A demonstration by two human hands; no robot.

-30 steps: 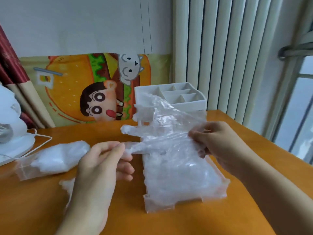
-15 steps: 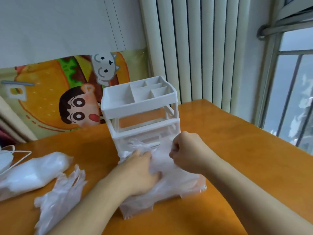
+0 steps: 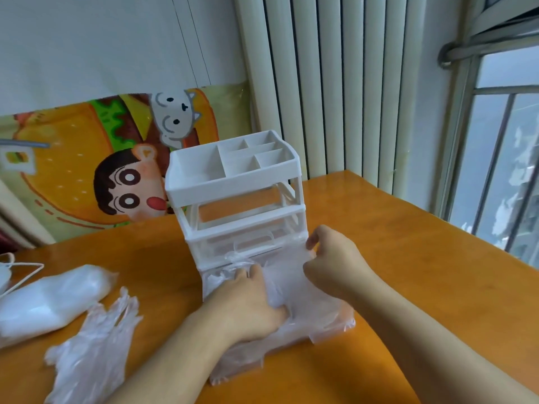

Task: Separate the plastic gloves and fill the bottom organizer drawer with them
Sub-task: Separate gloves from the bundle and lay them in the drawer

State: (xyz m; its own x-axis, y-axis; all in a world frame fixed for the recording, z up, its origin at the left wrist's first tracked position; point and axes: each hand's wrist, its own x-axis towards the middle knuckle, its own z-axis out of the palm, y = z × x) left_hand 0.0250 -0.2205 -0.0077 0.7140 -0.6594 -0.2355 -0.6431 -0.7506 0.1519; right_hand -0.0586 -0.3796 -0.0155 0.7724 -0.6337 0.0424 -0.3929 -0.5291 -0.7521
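bottom drawer [image 3: 335, 330]: pulled out, holds plastic gloves [image 3: 303, 290] | left hand [image 3: 250, 301]: fingers flat, pressing gloves | right hand [image 3: 332, 260]: fingers curled, pinching gloves | top tray [image 3: 233, 167]: bare

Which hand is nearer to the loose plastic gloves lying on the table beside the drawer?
The left hand. It presses into the drawer, just right of the loose gloves. The right hand is farther right, at the drawer's far end near the organizer.
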